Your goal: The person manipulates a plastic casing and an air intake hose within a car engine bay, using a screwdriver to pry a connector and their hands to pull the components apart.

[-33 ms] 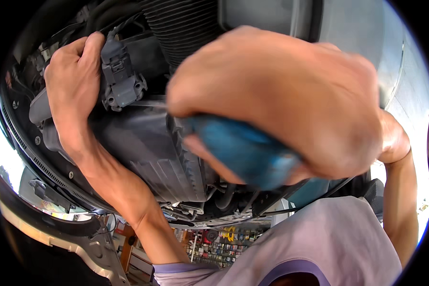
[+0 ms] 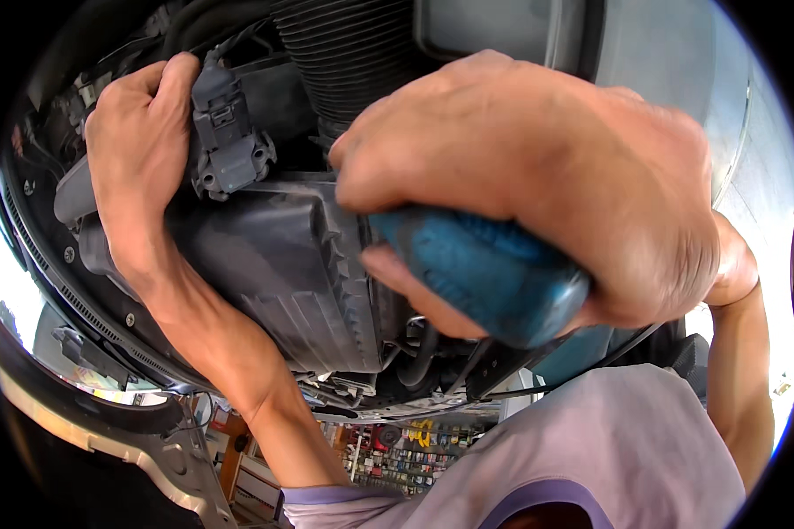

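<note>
My left hand (image 2: 139, 145) is closed with curled fingertips hidden just left of a grey plastic sensor with a connector (image 2: 229, 154); what they hold cannot be made out. My right hand (image 2: 529, 167) fills the upper right, wrapped round a blue tool handle or body (image 2: 490, 278), whose working end is hidden by the hand. Below and between my hands is a black plastic housing (image 2: 256, 273), with the sensor on its upper edge. A ribbed black hose (image 2: 331, 53) runs above the housing, partly behind my right hand.
Dark hoses and wiring crowd the upper left of the engine bay. A light grey body panel (image 2: 750, 141) borders the right, a curved metal edge (image 2: 88, 441) the lower left. Shelves of small goods (image 2: 432, 458) show at the bottom, beyond my arms and shirt.
My right hand and the blue tool have shifted slightly to the right and look less blurred. The left hand and engine parts sit marginally differently in the view.
</note>
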Tool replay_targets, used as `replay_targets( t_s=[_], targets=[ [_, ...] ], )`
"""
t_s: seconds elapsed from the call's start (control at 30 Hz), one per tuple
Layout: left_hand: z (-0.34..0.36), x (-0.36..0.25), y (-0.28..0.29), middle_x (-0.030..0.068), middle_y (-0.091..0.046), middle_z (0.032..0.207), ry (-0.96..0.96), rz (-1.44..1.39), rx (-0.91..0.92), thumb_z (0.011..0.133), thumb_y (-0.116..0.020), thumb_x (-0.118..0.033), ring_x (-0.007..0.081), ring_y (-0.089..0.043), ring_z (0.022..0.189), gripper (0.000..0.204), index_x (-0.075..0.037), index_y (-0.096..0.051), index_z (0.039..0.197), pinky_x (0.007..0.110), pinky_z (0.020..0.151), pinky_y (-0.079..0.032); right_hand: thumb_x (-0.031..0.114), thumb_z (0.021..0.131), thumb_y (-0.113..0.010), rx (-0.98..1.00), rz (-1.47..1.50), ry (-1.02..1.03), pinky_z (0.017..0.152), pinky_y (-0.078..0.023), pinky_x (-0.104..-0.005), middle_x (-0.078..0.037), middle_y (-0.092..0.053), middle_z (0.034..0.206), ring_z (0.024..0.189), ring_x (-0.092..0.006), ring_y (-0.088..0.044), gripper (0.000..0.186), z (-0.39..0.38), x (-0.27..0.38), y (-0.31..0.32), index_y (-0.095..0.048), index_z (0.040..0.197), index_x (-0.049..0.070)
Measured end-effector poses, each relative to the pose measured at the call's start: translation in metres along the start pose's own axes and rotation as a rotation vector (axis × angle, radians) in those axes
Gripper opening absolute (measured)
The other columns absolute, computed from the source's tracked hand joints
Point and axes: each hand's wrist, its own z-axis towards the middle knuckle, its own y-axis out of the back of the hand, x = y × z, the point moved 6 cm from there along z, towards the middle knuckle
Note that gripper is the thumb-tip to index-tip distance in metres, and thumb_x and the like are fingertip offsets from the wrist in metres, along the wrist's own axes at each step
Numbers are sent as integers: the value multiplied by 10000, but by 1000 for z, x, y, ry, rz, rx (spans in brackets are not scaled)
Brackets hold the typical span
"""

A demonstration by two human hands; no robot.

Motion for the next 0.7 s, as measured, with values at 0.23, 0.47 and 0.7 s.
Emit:
replay_targets(
  t_s=[0.23, 0.47, 0.7],
  targets=[
    [0, 2, -1, 204, -467, 627, 4, -5, -5, 898, -566, -381, 256, -480, 582, 436, 48, -607, 838, 379, 676, -486, 10, 724, -860, -318, 10, -3, 723, -618, -309, -137, -747, 940, 851, -272, -762, 322, -12, 3, 17, -719, 1012, -15],
    [0, -1, 0, 269, -504, 678, -19, 18, -6, 890, -547, -386, 378, -574, 627, 446, 51, -632, 866, 423, 714, -503, -3, 755, -833, -62, -35, -79, 752, -650, -346, -162, -733, 925, 877, -308, -763, 310, -14, 1, -3, -686, 1023, -55],
    [2, 1, 0, 292, -556, 714, -19, 35, 8, 890, -540, -388, 440, -643, 720, 452, 50, -647, 856, 453, 750, -509, -10, 742, -827, 22, -69, -40, 752, -647, -346, -175, -732, 932, 865, -315, -759, 317, -6, -2, -9, -691, 1027, -47]
  ],
)
